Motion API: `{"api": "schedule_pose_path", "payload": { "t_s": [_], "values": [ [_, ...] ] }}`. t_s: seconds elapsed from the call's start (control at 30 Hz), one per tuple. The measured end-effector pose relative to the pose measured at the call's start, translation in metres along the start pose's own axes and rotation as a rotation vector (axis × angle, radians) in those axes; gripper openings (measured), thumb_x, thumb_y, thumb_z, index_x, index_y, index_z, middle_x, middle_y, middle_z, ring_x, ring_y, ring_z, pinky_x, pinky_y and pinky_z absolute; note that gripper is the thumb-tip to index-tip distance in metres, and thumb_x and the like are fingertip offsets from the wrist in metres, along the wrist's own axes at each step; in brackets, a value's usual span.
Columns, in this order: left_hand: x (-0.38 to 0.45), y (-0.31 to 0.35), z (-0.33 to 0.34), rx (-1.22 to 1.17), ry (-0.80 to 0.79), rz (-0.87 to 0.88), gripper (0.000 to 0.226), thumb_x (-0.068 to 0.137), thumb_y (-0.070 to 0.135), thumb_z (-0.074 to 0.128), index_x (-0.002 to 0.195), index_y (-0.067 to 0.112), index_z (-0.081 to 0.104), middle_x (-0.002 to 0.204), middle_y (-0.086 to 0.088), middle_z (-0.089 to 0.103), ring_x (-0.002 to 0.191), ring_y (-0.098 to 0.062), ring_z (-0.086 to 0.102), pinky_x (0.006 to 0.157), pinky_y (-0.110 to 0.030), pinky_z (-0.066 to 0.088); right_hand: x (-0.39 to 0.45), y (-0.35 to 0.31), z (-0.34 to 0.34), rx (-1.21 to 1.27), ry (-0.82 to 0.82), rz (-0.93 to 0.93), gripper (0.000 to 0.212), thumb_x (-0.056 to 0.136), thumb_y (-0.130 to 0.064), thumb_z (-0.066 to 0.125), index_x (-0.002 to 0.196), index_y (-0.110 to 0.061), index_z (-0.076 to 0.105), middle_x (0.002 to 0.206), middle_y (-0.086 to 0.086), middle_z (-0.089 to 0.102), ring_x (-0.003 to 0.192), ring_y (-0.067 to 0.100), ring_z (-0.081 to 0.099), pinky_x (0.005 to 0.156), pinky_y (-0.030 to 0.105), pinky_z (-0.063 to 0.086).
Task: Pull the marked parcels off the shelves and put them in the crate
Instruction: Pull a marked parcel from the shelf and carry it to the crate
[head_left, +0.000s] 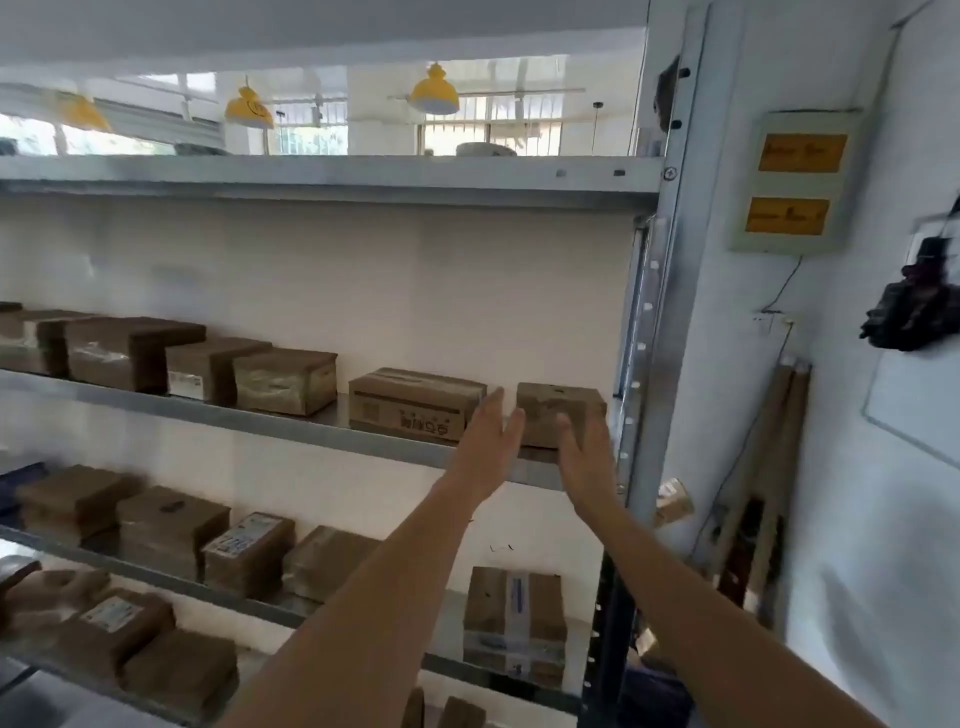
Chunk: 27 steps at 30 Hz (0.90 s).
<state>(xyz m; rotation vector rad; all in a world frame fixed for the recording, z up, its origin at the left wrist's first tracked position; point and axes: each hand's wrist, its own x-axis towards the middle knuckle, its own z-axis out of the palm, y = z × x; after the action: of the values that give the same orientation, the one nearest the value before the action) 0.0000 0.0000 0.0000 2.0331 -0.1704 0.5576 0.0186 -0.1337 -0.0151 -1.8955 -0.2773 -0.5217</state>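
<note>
Hands, left (485, 447) and right (584, 457), flank end parcel (558, 410) (grips open, fingers straight).

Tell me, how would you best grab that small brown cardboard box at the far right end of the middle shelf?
Probably by its two side faces, coming from the front. The small brown cardboard box sits upright at the grey metal shelf edge with a gap to the printed cardboard box beside it, leaving room for the left hand. The right hand fits by the shelf post.
</note>
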Motion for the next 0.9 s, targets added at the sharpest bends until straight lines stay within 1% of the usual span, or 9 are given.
{"api": "schedule_pose_path", "payload": {
  "t_s": [0.07,0.2,0.3,0.37,0.43,0.5,0.6,0.73,0.9],
  "values": [
    [0.007,0.007,-0.004,-0.040,-0.014,-0.045,0.060,0.101,0.046,0.033,0.152,0.017,0.024,0.158,0.000,0.024,0.147,-0.019,0.020,0.121,-0.039,0.016,0.014,0.002,0.004,0.017,0.091,0.033,0.091,0.083,-0.075,0.027,0.151,-0.015,0.029,0.154,0.008,0.035,0.142,0.027,0.031,0.117,0.050,0.026],
    [0.028,-0.001,0.005,-0.188,-0.053,-0.113,0.056,0.104,0.036,0.031,0.154,0.015,0.016,0.162,0.001,0.012,0.148,-0.016,0.011,0.117,-0.029,0.011,0.033,0.008,0.001,-0.037,0.104,0.161,0.069,0.102,-0.046,0.035,0.156,-0.012,0.008,0.163,0.009,0.012,0.149,0.024,0.014,0.120,0.038,0.011],
    [0.037,-0.016,0.016,-0.184,-0.092,-0.128,0.056,0.105,0.031,0.028,0.154,0.011,0.010,0.162,-0.004,0.005,0.149,-0.019,0.006,0.120,-0.033,0.008,0.043,0.013,0.003,-0.043,0.096,0.202,0.074,0.102,-0.045,0.038,0.156,-0.011,0.000,0.163,0.012,0.010,0.148,0.028,0.015,0.118,0.040,0.017],
    [0.041,-0.024,0.019,-0.155,-0.101,-0.131,0.056,0.104,0.029,0.028,0.154,0.010,0.009,0.161,-0.010,0.011,0.148,-0.027,0.012,0.121,-0.039,0.014,0.050,0.016,0.007,-0.010,0.095,0.251,0.077,0.101,-0.046,0.038,0.155,-0.010,-0.004,0.163,0.012,0.009,0.148,0.029,0.016,0.118,0.040,0.017],
    [0.048,-0.035,0.022,-0.193,-0.136,-0.172,0.066,0.099,0.037,0.032,0.154,0.019,0.000,0.158,-0.017,0.018,0.144,-0.034,0.022,0.119,-0.049,0.022,0.056,0.023,0.008,0.039,0.085,0.309,0.080,0.101,-0.047,0.038,0.154,-0.008,-0.007,0.163,0.012,0.009,0.148,0.030,0.015,0.118,0.041,0.017],
    [0.057,-0.042,0.025,-0.217,-0.159,-0.195,0.073,0.096,0.042,0.034,0.153,0.025,-0.008,0.157,-0.016,0.019,0.142,-0.034,0.026,0.117,-0.050,0.025,0.060,0.030,0.008,0.057,0.094,0.336,0.082,0.100,-0.047,0.039,0.154,-0.007,-0.008,0.162,0.013,0.013,0.147,0.031,0.018,0.118,0.043,0.018],
    [0.060,-0.034,0.021,-0.271,-0.161,-0.240,0.067,0.102,0.032,0.035,0.153,0.024,-0.008,0.160,-0.008,0.012,0.145,-0.029,0.020,0.120,-0.046,0.020,0.059,0.037,0.012,0.074,0.074,0.347,0.080,0.100,-0.048,0.040,0.155,-0.009,-0.003,0.156,0.014,0.029,0.142,0.033,0.030,0.117,0.045,0.026],
    [0.061,-0.046,0.023,-0.343,-0.180,-0.263,0.062,0.105,0.019,0.032,0.153,0.025,-0.005,0.162,0.001,0.001,0.149,-0.022,0.006,0.121,-0.036,0.009,0.057,0.038,0.016,0.042,0.053,0.319,0.071,0.098,-0.052,0.040,0.151,-0.011,0.016,0.149,0.012,0.040,0.134,0.031,0.042,0.113,0.047,0.034],
    [0.061,-0.048,0.026,-0.387,-0.164,-0.256,0.049,0.104,0.017,0.034,0.152,0.017,0.025,0.156,0.001,0.026,0.142,-0.018,0.026,0.114,-0.027,0.019,0.059,0.040,0.015,-0.059,0.067,0.271,0.065,0.096,-0.047,0.050,0.144,-0.008,0.031,0.140,0.012,0.046,0.126,0.030,0.048,0.106,0.045,0.042]
  ]
}}
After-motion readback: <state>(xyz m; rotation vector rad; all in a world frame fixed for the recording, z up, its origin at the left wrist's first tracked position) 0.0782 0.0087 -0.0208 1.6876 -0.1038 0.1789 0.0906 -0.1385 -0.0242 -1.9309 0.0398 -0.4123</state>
